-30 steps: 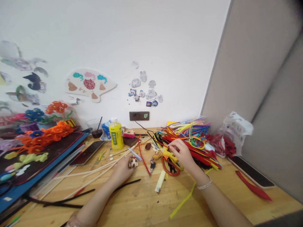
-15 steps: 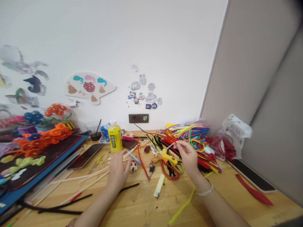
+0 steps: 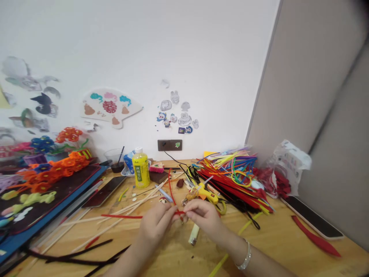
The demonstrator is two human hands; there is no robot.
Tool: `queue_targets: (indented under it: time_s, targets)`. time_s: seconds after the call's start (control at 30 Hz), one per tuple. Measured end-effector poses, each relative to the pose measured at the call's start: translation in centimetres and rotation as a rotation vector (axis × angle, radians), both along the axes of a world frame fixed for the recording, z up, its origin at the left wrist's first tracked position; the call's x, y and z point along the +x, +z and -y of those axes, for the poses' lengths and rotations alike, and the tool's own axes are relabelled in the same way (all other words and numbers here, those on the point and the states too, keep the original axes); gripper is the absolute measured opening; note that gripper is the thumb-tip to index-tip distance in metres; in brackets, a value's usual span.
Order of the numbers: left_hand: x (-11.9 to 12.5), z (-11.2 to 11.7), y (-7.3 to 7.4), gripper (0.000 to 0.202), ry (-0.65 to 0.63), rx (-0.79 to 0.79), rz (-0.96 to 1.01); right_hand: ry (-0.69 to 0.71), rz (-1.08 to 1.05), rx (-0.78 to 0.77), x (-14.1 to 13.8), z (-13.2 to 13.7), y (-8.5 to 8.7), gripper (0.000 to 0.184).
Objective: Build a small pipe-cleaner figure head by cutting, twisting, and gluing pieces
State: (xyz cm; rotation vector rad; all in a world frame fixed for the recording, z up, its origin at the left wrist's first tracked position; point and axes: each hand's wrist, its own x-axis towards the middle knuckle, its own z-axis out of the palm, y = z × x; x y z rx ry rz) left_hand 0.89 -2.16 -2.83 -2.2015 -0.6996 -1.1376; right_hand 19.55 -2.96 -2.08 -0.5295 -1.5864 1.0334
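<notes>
My left hand (image 3: 157, 225) and my right hand (image 3: 201, 218) meet over the middle of the wooden table (image 3: 282, 246), both pinched on a red pipe cleaner (image 3: 122, 216) that runs out to the left from my fingers. Just behind my hands lie a yellow glue gun (image 3: 201, 191), a small doll head (image 3: 163, 199) and a white lighter (image 3: 194, 234). A silver bracelet (image 3: 244, 260) is on my right wrist.
A heap of coloured pipe cleaners (image 3: 235, 175) lies at the back right, a plastic bag (image 3: 284, 165) beside it. A yellow bottle (image 3: 140, 171), a phone (image 3: 105, 190), pale sticks (image 3: 115, 213), black pipe cleaners (image 3: 77, 254) and a board with orange flowers (image 3: 54, 169) are on the left.
Both hands drew back from the pile toward me and came together. They took hold of a red pipe cleaner, which now stretches out to the left.
</notes>
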Motion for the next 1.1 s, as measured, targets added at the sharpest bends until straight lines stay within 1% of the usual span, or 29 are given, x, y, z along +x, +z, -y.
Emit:
queue_targets:
  time_s: [0.07,0.13,0.2,0.3,0.37,0.47,0.6,0.8,1.0,1.1]
  targets:
    - [0.3,0.0,-0.2,0.016,-0.004,-0.022,-0.008,-0.002,0.049,0.002,0.0,-0.2,-0.3,0.011]
    - [0.6,0.1,-0.2,0.012,0.005,-0.016,-0.028,-0.072,0.141,0.055,0.3,-0.5,-0.4,0.011]
    - [0.7,0.1,-0.2,0.011,0.010,0.013,-0.045,-0.178,0.295,0.181,0.7,-0.8,-0.3,0.010]
    - [0.6,0.0,-0.2,0.014,0.010,0.037,-0.064,-0.309,0.533,0.428,1.4,-1.1,-0.2,0.013]
    - [0.4,-0.1,-0.3,0.015,0.019,0.040,-0.074,-0.352,0.633,0.552,1.7,-1.2,-0.2,0.016]
    - [0.2,-0.2,-0.3,0.013,0.033,0.044,-0.089,-0.394,0.739,0.663,1.7,-1.2,-0.3,0.017]
    - [0.4,-0.4,-0.5,0.008,0.018,0.019,-0.085,-0.474,0.840,0.748,1.6,-1.1,0.0,0.018]
    - [0.7,-0.4,-0.5,0.010,-0.042,-0.034,-0.030,-0.500,0.911,0.820,1.6,-0.8,0.6,0.021]
    - [0.9,0.1,0.4,0.014,0.010,0.001,-0.102,-0.550,0.918,0.900,1.6,-0.8,0.6,0.023]
    - [1.0,0.2,0.5,0.017,0.022,0.001,-0.102,-0.572,0.916,0.923,1.6,-0.8,0.5,0.024]
